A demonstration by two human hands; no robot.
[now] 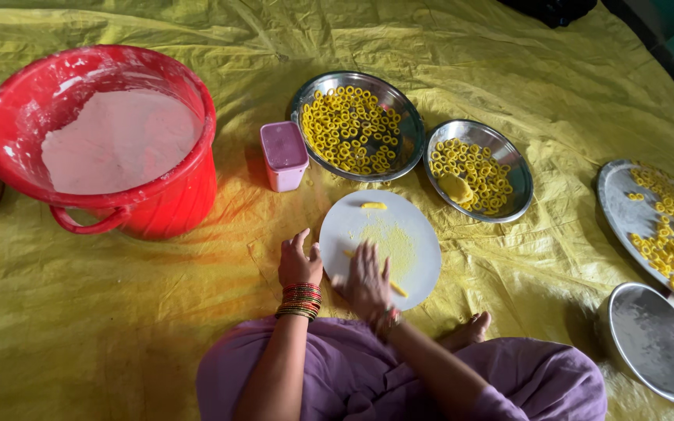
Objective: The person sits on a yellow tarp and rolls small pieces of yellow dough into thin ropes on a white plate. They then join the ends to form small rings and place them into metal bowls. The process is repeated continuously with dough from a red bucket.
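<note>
Two hands at the round white plastic board (407, 234): I see right hand (366, 279), fingers flat, over a thin yellow dough strand (394, 288) lying diagonally; left hand (299, 261) rests open beside the board.

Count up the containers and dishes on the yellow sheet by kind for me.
Steel bowls of yellow rings: 2
Steel trays or plates: 2
White round board: 1
Red tub: 1
Pink lidded box: 1
Total: 7
</note>
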